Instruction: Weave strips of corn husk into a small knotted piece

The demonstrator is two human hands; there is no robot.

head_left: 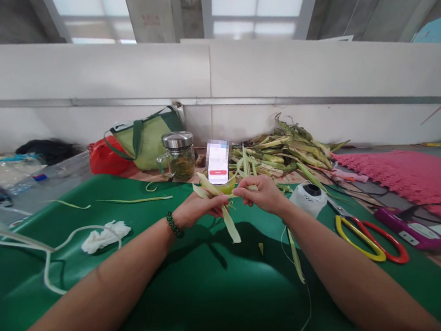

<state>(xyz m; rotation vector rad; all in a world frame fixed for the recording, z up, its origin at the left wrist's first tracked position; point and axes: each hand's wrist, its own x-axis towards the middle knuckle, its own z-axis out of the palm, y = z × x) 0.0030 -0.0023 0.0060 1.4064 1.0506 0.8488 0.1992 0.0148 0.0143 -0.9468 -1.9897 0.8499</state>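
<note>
Pale green corn husk strips (231,225) stick out from between the fingers of my left hand (201,209), which is closed on them; a dark green bead bracelet (174,224) circles that wrist. My right hand (262,192) pinches a husk piece just to the right, its fingertips close to the left hand's. More husk ends (247,162) rise above the right hand. Both hands are over the green mat (209,293). Right behind them a lit phone (218,162) stands upright in a yellow-green holder, partly hidden by my left hand.
A glass mug (182,163) with a steel lid and a green bag (149,141) stand behind. A husk pile (291,146) lies against the wall. At right are a thread spool (308,199), scissors (372,240) and a purple power strip (408,228). White cable (47,263) and crumpled tissue (105,236) lie left.
</note>
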